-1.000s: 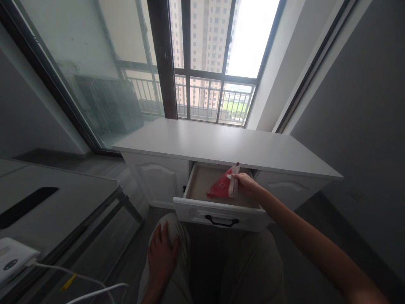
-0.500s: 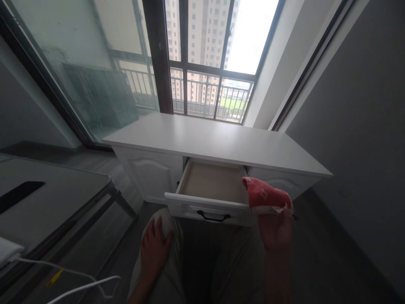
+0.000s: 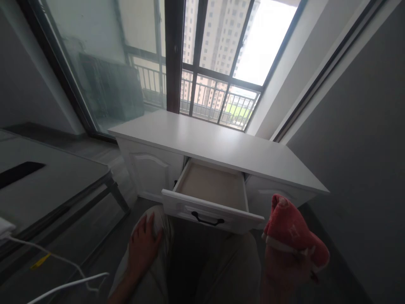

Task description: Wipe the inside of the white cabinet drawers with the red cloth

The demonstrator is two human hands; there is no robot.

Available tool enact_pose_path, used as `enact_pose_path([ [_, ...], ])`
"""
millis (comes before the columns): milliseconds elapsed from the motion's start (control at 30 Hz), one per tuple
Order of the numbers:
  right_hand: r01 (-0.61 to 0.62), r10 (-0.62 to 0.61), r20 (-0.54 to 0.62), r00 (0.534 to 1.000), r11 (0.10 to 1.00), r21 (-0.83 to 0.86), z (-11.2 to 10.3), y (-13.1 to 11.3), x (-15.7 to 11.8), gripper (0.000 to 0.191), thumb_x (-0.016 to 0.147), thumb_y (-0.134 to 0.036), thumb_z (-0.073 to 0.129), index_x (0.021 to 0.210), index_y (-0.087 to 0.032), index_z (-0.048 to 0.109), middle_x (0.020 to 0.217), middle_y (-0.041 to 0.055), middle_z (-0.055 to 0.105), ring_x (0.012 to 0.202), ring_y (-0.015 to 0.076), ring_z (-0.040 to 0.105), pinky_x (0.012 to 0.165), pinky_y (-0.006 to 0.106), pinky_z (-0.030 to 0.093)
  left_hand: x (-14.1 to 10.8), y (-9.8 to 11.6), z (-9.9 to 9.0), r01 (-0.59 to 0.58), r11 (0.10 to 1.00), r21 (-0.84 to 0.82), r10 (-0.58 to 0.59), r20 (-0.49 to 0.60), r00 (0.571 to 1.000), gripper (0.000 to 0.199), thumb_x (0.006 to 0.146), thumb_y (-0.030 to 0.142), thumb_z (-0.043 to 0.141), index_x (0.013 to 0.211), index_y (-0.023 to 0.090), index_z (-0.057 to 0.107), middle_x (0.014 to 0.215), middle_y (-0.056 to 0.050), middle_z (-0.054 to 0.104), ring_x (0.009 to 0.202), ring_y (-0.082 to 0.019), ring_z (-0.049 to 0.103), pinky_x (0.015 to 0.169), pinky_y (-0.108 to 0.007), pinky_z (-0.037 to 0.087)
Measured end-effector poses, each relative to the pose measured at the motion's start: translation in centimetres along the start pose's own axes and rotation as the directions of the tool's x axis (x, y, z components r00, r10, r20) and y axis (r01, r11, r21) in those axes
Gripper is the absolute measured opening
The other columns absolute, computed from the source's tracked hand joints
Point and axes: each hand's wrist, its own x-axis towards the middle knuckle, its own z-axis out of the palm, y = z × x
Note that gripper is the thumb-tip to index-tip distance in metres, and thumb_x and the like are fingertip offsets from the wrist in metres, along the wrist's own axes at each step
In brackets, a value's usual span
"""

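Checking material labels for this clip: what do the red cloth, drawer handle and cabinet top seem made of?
Red cloth: probably plush or terry fabric; it bends softly and looks fuzzy. Drawer handle: slim black bow, likely painted metal, possibly plastic. Cabinet top: smooth white board with a satin finish, by its soft sheen; core hidden.

Home interior, white panelled cabinet [image 3: 218, 141], tall window [image 3: 221, 63] (apartment tower [image 3: 221, 33] outside), balcony railing [image 3: 209, 96]

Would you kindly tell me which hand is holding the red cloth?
The right hand holds it, beside the open drawer; the left hand rests on a knee.
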Motion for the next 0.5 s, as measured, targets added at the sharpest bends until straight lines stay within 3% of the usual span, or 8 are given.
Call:
enact_pose_path([
  [100, 0.084, -0.085, -0.070, 0.994, 0.996, -0.022, 0.1, -0.3, -0.5, 0.048, 0.089, -0.041, 0.072, 0.132, -0.020, 0.068, 0.152, 0.0144, 0.058, 0.150, 0.0331, 0.046, 0.111, 0.054, 0.055, -0.2, 0.2, -0.4, -0.074, 0.984, -0.161, 0.049, -0.155, 0.987, 0.056, 0.098, 0.050, 0.046, 0.143, 0.020, 0.058, 0.149, -0.017, 0.056, 0.135, -0.036, 0.054, 0.111, -0.059, 0.046],
  [200, 0.099, -0.110, -0.163, 0.980, 0.992, -0.074, -0.6, -0.4, -0.8, 0.036, 0.096, -0.036, 0.064, 0.128, -0.022, 0.071, 0.148, 0.0102, 0.063, 0.145, 0.0280, 0.053, 0.108, 0.048, 0.059, -0.7, 3.1, -2.4, -0.304, 0.904, -0.302, 0.185, -0.365, 0.913, 0.039, 0.099, 0.045, 0.054, 0.130, 0.024, 0.064, 0.132, -0.012, 0.066, 0.124, -0.029, 0.061, 0.106, -0.051, 0.050],
  [300, 0.083, -0.096, -0.166, 0.981, 0.993, -0.084, -1.5, -0.3, -1.1, 0.038, 0.094, -0.036, 0.065, 0.130, -0.023, 0.072, 0.144, 0.0077, 0.067, 0.142, 0.0258, 0.056, 0.105, 0.044, 0.061, -1.1, 8.8, -5.1, -0.576, 0.729, -0.369, 0.456, -0.365, 0.811, 0.015, 0.099, 0.028, 0.060, 0.111, 0.029, 0.071, 0.109, -0.003, 0.075, 0.110, -0.021, 0.066, 0.100, -0.040, 0.050],
  [367, 0.097, -0.107, -0.148, 0.983, 0.992, -0.076, -1.7, -0.2, -1.2, 0.038, 0.093, -0.033, 0.066, 0.130, -0.026, 0.073, 0.141, 0.0065, 0.069, 0.139, 0.0246, 0.058, 0.101, 0.043, 0.062, -1.1, 12.9, -6.5, -0.660, 0.635, -0.401, 0.586, -0.306, 0.750, 0.010, 0.099, 0.026, 0.063, 0.098, 0.028, 0.072, 0.100, 0.000, 0.077, 0.104, -0.019, 0.068, 0.099, -0.039, 0.049],
  [500, 0.076, -0.077, -0.073, 0.994, 0.997, -0.010, -1.3, -0.1, -1.6, 0.035, 0.093, -0.025, 0.064, 0.126, -0.033, 0.074, 0.136, 0.0041, 0.072, 0.133, 0.0239, 0.064, 0.093, 0.042, 0.065, -0.5, 18.1, -6.8, -0.627, 0.647, -0.434, 0.634, -0.152, 0.758, 0.013, 0.101, 0.026, 0.061, 0.097, 0.025, 0.073, 0.099, -0.002, 0.077, 0.096, -0.020, 0.069, 0.087, -0.036, 0.053],
])
